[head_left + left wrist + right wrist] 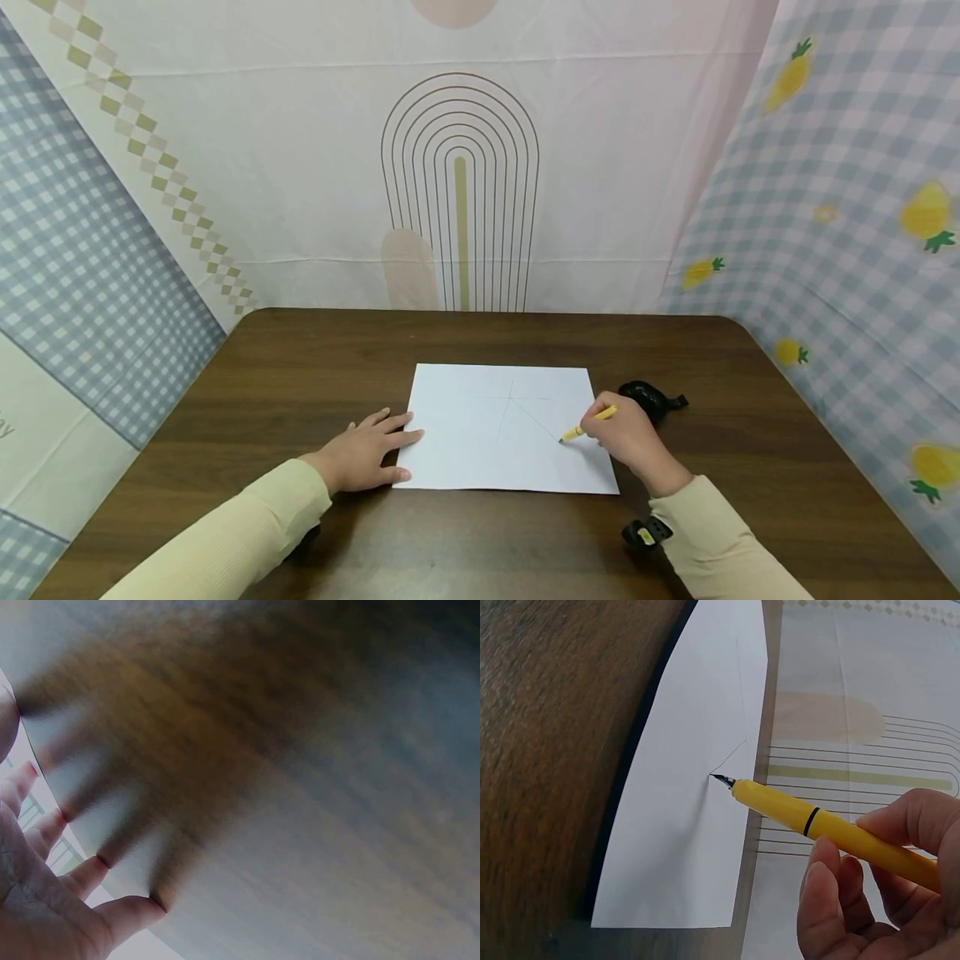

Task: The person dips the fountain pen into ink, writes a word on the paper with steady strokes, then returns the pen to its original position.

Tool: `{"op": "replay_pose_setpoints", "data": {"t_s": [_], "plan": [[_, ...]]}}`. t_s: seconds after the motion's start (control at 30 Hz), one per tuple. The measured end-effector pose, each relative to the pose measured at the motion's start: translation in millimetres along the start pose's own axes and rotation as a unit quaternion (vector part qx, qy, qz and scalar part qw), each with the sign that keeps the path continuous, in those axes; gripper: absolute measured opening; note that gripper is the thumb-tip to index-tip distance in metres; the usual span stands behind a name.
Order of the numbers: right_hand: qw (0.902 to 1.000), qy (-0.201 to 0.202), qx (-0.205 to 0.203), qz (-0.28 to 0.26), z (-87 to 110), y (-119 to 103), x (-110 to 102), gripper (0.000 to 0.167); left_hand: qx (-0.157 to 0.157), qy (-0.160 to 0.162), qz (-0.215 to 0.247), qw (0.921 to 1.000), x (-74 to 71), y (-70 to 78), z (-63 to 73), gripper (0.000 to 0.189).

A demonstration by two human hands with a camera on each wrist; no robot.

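A sheet of white paper (457, 458) lies on the brown table, with thin dark lines (532, 414) on it: two that cross and a slanting one. My left hand (362, 454) rests at the sheet's left edge with its fingers spread; some fingertips touch the paper. In the left wrist view, the fingers (86, 877) look straight and hold nothing. At the right part of the sheet, my right hand (628, 435) pinches a yellow fountain pen (776, 808). Its metal nib (724, 781) meets the paper at the end of the slanting line.
Just behind my right hand lies a glossy black rounded object (651, 400) with a narrow end; what it is I cannot tell. The wooden table (315, 358) reaches back to a patterned cloth (315, 183). Checked cloth (847, 275) hangs along the right side.
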State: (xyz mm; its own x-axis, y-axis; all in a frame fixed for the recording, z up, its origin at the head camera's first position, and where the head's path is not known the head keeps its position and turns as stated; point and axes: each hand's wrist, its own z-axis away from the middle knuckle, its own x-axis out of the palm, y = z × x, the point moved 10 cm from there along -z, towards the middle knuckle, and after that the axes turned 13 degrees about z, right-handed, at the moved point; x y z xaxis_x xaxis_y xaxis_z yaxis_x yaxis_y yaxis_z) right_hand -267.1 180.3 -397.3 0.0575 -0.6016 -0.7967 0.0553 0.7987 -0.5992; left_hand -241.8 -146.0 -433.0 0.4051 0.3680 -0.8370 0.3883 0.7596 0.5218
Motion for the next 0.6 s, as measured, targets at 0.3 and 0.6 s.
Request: {"op": "replay_pose_setpoints", "data": {"t_s": [0.3, 0.6], "plan": [[1.0000, 0.000, -0.002, -0.008, 0.0, 1.3, -0.2, 0.006, 0.004, 0.003, 0.001, 1.0000, 1.0, -0.9, -1.1, 0.059], [0.9995, 0.015, 0.009, -0.027, -1.7, 8.8, -5.7, 0.010, -0.002, 0.003, -0.002, 1.0000, 2.3, -5.0, -2.9, 0.059]]}}
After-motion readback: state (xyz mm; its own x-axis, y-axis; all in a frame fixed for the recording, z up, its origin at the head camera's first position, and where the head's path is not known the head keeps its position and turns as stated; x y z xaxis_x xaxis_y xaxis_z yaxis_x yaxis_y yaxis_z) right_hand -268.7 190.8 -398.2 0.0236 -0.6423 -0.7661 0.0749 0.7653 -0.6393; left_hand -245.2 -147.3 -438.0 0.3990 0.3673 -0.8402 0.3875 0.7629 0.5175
